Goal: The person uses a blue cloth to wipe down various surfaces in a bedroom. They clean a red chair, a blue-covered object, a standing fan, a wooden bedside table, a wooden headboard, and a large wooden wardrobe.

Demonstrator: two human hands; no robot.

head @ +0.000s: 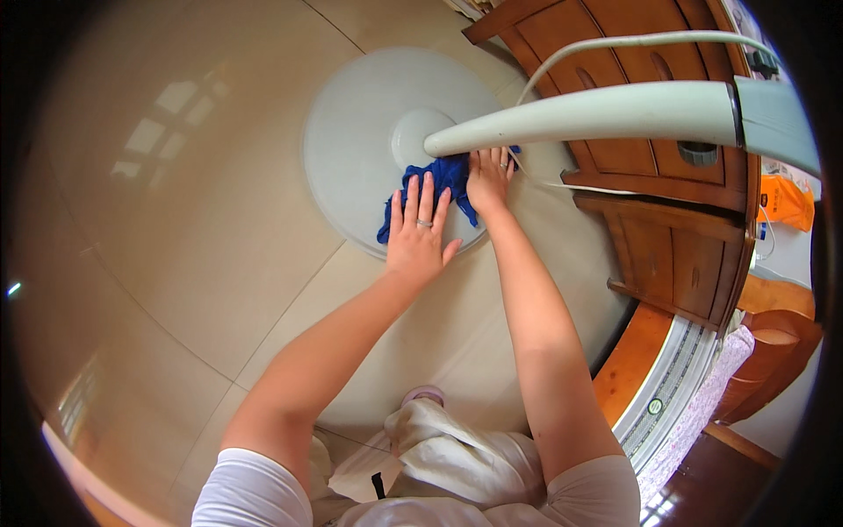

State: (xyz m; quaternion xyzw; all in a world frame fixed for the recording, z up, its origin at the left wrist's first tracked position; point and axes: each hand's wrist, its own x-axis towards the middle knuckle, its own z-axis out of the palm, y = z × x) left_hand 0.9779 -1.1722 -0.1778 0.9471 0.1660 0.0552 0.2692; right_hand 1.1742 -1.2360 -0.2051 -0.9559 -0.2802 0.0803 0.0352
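Note:
A crumpled blue cloth point(450, 174) lies on the round white base point(355, 132) of a standing fan or similar appliance. My left hand point(420, 230) rests flat on the cloth's left part, fingers spread and pointing away from me, a ring on one finger. Farther to the right, my right hand point(489, 178) presses on the cloth near the base's edge, partly hidden under the thick white pole point(593, 118). The pole rises from the hub of the base towards the upper right.
A white cable point(632, 41) arches above the pole. Brown wooden cabinets point(685, 244) stand at the right, with an orange packet point(785, 203) beyond them. Below them is a bed with a mattress point(665, 388). Beige floor tiles point(197, 263) extend left.

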